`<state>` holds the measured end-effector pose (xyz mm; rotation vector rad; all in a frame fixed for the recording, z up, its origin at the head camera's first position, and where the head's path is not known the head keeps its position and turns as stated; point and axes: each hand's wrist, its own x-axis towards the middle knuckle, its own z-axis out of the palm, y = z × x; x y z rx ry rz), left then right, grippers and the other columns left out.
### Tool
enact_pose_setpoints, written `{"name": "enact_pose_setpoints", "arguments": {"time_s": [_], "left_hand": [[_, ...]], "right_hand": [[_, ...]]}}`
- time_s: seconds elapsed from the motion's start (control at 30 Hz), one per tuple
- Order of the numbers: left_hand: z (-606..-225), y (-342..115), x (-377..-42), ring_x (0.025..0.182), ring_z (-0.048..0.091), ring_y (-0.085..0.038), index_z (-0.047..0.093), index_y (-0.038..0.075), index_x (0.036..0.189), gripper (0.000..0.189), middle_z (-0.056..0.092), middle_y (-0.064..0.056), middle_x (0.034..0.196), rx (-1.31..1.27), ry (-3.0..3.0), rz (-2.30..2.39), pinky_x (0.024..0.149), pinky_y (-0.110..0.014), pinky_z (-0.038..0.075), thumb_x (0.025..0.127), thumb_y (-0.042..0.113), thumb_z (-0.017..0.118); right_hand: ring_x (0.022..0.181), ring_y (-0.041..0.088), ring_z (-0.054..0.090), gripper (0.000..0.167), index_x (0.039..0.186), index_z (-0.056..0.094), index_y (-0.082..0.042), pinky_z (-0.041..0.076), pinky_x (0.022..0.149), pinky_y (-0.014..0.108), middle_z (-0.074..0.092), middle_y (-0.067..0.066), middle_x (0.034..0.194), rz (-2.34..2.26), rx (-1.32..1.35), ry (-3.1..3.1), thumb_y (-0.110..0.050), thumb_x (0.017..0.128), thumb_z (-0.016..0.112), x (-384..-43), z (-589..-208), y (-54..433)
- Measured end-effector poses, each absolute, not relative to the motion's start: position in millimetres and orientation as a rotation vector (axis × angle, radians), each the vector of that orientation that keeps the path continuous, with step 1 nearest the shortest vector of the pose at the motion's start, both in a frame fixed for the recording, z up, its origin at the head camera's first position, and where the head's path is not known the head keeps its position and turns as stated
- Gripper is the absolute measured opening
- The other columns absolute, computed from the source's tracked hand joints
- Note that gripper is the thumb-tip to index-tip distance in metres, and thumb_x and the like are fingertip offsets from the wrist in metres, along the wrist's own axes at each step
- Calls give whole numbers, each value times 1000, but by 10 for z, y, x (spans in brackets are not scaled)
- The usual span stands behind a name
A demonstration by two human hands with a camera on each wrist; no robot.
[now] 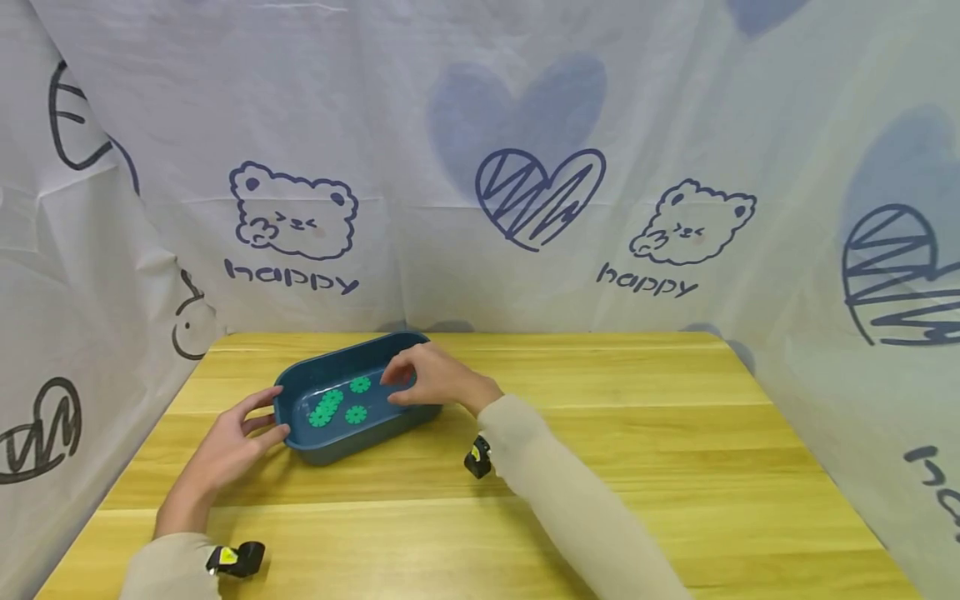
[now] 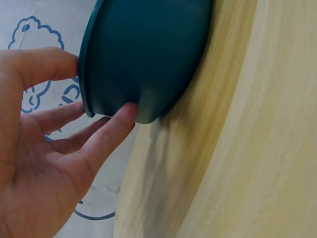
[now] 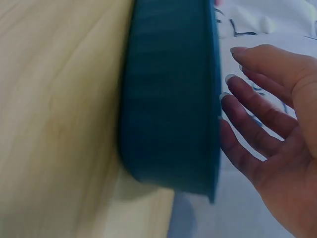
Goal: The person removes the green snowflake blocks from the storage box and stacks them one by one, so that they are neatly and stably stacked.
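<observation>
A dark teal oblong plastic tub (image 1: 352,442) sits at an angle on the table, left of centre. Inside lie several green notched discs (image 1: 356,414), some bunched together near its left end. My left hand (image 1: 228,446) holds that end; in the left wrist view the thumb lies on the outer wall and fingertips reach the rim. Over the tub's right part hovers my right hand (image 1: 431,375), its thumb and fingers apart and slightly bent. The right wrist view shows no object between those fingers, which are beside the rim.
The yellow wood-grain table (image 1: 637,433) extends to the right of the tub. A white cloth (image 1: 420,275) printed with bears and hearts hangs behind it and along both sides. Each wrist wears a small black camera (image 1: 477,457).
</observation>
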<state>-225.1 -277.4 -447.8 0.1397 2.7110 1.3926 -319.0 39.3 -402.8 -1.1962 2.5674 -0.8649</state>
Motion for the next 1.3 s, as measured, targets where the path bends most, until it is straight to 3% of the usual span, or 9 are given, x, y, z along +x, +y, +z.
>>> {"name": "enact_pose_setpoints", "arguments": {"time_s": [0.17, 0.37, 1.0, 1.3], "left_hand": [[-4460, -2766, -2246, 139, 49, -53, 29, 0, 160, 72, 33, -33, 159, 148, 2705, 1404, 82, -4, 42, 100, 18, 66], [-4457, -2764, -2249, 139, 49, -53, 30, 0, 160, 72, 33, -34, 159, 149, 2709, 1402, 82, -4, 42, 100, 18, 66], [-4476, -2772, -2250, 141, 48, -52, 28, 3, 162, 73, 32, -32, 161, 122, 2695, 1388, 82, -4, 41, 101, 20, 66], [-4478, -2777, -2246, 140, 49, -52, 28, 2, 161, 73, 33, -32, 160, 124, 2697, 1388, 82, -4, 42, 101, 19, 65]], "right_hand": [[99, 15, 69, 27, 117, 76, -6, 53, 85, 14, 76, 11, 118, -857, -1161, 2548, -18, 93, 78, -3232, -4129, 170], [90, 7, 69, 25, 115, 77, -6, 53, 79, 12, 77, 7, 114, -820, -1110, 2545, -16, 92, 79, -3266, -4240, -56], [90, 5, 65, 26, 113, 80, -16, 52, 80, 14, 75, -4, 118, -600, -1006, 2578, -12, 88, 82, -3294, -4353, -375], [100, 5, 68, 26, 113, 80, -16, 54, 86, 15, 77, -4, 113, -562, -1013, 2548, -7, 89, 80, -3299, -4346, -397]]}}
